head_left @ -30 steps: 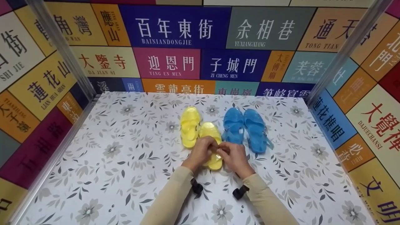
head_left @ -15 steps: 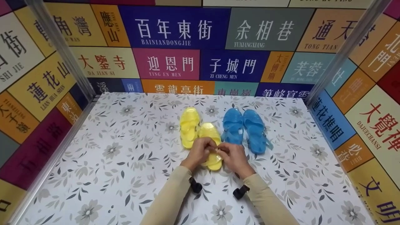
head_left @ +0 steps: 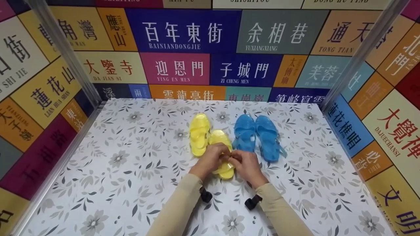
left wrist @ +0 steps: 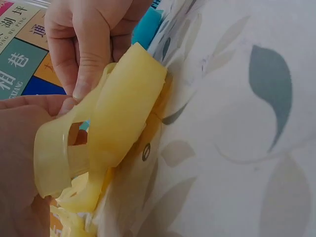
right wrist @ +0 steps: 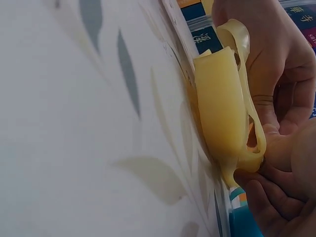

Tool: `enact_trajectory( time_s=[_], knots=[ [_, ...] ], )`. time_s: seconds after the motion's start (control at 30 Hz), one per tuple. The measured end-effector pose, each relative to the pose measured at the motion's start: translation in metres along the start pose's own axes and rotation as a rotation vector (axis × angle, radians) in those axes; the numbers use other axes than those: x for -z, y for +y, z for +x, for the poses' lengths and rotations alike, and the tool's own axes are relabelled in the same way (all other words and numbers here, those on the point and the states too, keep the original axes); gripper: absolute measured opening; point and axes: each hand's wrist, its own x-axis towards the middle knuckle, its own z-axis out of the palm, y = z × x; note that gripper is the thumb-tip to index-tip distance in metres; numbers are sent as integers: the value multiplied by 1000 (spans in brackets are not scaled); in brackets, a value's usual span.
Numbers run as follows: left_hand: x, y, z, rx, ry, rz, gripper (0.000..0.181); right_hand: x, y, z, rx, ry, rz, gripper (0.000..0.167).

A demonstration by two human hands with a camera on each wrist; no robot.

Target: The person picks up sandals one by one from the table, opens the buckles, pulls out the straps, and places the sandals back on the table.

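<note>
A yellow jelly sandal [head_left: 218, 137] lies on the patterned surface with its toe pointing away. My left hand [head_left: 210, 160] pinches its strap [left wrist: 79, 108] from the left side, and my right hand [head_left: 248, 166] pinches the strap's end from the right. The fingertips of both hands meet over the sandal in the head view. In the right wrist view, the heel [right wrist: 219, 103] faces the camera and the strap stands up above it. Fingers partly hide the fastening. The second yellow sandal [head_left: 199, 126] lies just left and farther back, apart from both hands.
Two blue jelly sandals [head_left: 244, 124] lie side by side to the right, near my right hand. A white sheet [head_left: 131, 183] with grey flowers covers the work surface. Walls with colourful printed signs [head_left: 183, 31] enclose its back and sides.
Both hands stay at the yellow sandal's strap. The left fingers have shifted slightly to the right, towards the right fingertips. All sandals keep their places.
</note>
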Motion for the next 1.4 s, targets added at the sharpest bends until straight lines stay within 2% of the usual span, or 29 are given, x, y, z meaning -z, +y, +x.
enact_trajectory(
  time_s=[0.23,0.53,0.7,0.83,0.93,1.07,1.23,1.4],
  knots=[
    [-2,0,-1,12,3,108,18,-4,2,-2,64,42,-7,11],
    [-8,-5,-7,-11,54,88,28,-5,2,-2,67,51,9,12],
    [-6,-6,-6,-9,17,55,25,-5,3,-2,80,50,1,12],
    [-3,-4,-2,37,-34,-7,17,-4,4,-2,97,59,-11,11],
    [-2,-2,0,59,-46,9,17,-4,4,-2,101,63,-16,10],
    [-3,-3,0,43,0,35,23,-3,3,-1,101,57,-24,10],
    [-6,-7,-2,26,77,14,25,-2,3,-1,100,40,-39,10],
    [-5,-9,-5,41,145,2,27,-1,4,-1,59,23,2,11]
  ],
)
